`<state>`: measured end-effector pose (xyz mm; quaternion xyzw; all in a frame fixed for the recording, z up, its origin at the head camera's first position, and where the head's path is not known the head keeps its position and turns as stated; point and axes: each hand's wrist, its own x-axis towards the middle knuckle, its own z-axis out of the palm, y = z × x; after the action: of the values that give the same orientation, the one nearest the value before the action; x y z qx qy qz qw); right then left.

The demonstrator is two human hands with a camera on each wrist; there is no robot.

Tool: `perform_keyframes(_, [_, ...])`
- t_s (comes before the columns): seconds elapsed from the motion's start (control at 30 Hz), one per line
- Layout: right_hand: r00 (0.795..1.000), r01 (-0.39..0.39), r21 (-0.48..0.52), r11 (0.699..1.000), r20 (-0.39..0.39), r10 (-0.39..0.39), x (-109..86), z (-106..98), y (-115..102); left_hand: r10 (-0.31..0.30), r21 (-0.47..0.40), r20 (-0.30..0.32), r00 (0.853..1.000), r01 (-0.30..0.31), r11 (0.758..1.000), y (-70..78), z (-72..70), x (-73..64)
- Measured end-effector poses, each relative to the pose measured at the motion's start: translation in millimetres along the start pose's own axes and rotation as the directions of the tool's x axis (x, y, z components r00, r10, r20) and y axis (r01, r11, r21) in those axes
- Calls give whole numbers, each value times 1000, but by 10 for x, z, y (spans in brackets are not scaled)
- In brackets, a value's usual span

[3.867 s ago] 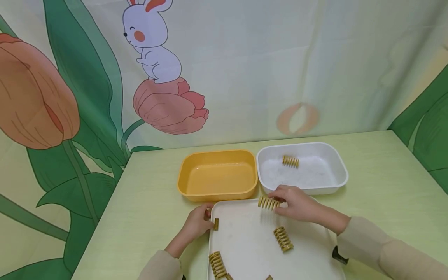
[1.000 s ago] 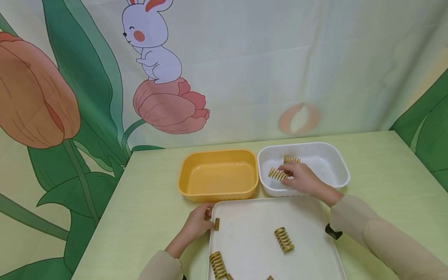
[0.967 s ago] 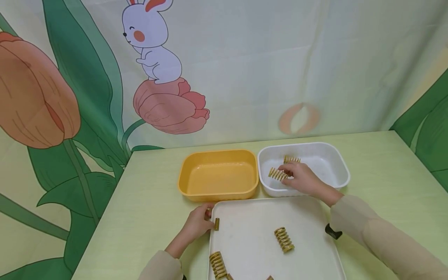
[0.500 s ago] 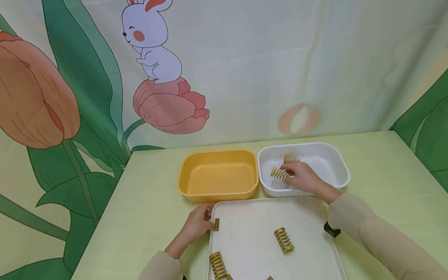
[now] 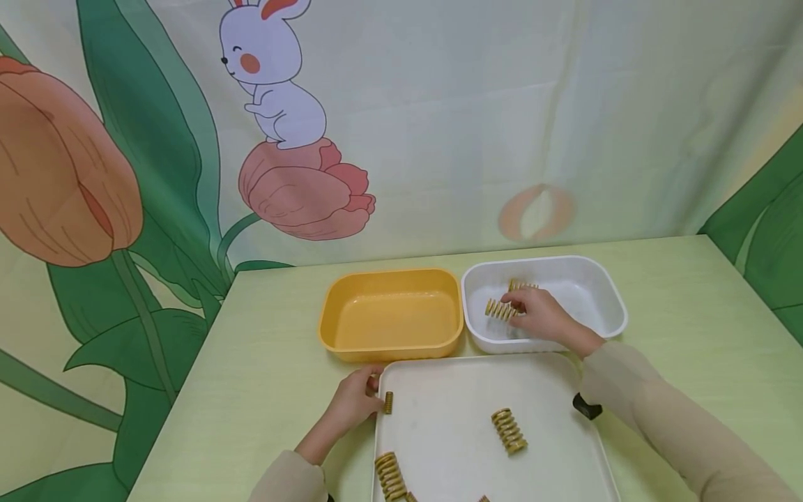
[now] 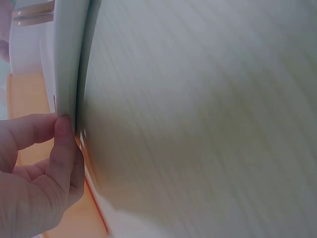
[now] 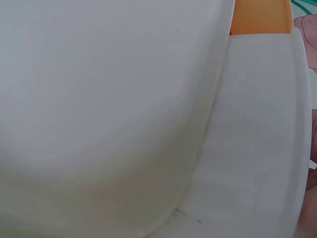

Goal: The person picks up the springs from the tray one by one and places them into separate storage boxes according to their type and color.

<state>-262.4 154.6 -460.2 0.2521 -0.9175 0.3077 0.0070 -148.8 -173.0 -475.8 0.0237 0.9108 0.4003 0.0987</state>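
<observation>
In the head view my right hand (image 5: 544,318) is inside the white bin (image 5: 607,315), its thumb and fingers pinching a brass-coloured coil spring (image 5: 499,310) by the right end. Another spring (image 5: 522,284) lies behind it in the bin, partly covered by the fingers. My left hand (image 5: 348,399) pinches the left edge of the off-white tray (image 5: 452,418); the left wrist view shows thumb and fingers meeting on the tray rim (image 6: 67,84). Close to the left fingertips, a small spring (image 5: 389,402) lies on the tray. Only fingertips show at the right wrist view's edge.
A yellow bin (image 5: 390,347) stands left of the white one, behind the tray. A thick spring (image 5: 509,431) lies right of the tray's middle, another large spring (image 5: 390,476) at its left edge. Smaller springs are cut off at the bottom. A printed curtain (image 5: 426,125) hangs behind the table.
My right hand has carried the pinched spring from above the tray's far edge into the white bin. During the last second it has barely shifted. My left hand stays at the tray edge.
</observation>
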Motion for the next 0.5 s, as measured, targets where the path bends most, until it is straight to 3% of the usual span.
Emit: perform_keyframes(0.5, [995,-72,7,997,65,71,55,9,49,3,-3,-1,1000,-3,1000,-13,0,-2])
